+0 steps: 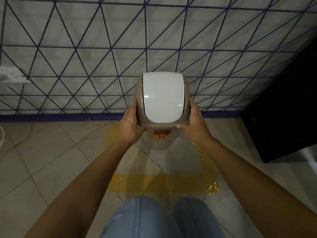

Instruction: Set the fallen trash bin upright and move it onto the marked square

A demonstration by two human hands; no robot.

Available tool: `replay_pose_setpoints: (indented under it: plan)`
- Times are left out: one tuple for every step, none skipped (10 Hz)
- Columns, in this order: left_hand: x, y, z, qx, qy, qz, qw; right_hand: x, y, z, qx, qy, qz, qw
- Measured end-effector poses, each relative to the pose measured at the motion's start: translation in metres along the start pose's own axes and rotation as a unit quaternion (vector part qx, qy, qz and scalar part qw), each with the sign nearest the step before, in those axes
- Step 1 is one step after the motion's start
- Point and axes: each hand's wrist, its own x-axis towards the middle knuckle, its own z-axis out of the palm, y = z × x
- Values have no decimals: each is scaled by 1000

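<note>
A trash bin [163, 98] with a beige top and a white swing lid stands upright in front of me, an orange "DUST BIN" label on its pale body. My left hand [131, 124] grips the left side of its top and my right hand [193, 124] grips the right side. Below the bin lies the marked square [164, 183], outlined in yellow tape on the floor tiles. The bin's base is within the square's far part; whether it touches the floor I cannot tell.
A wall [103, 48] with dark diagonal lines rises just behind the bin. A black cabinet [283, 117] stands at the right. A white object [10, 76] sits at the left on the wall. My knees in blue jeans [159, 219] are at the bottom.
</note>
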Motion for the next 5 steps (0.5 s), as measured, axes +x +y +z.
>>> replay_pose_setpoints:
  plan:
    - [-1,4,-1,-5,3,-11,1000,-1,-2,-2,-7,-9,-1,1000]
    - [-5,5,-1,-3,14,-16,1000,-2,-1,-6,-26,-13,-6,1000]
    - [-10,3,-4,-4,36,-5,999,-5,-2,-7,-47,3,-8,999]
    - [-17,4,-7,-6,76,23,997,-10,-5,-8,-58,17,-13,998]
    - [-22,15,-9,6,92,14,996,-14,-10,-14,-58,34,9,998]
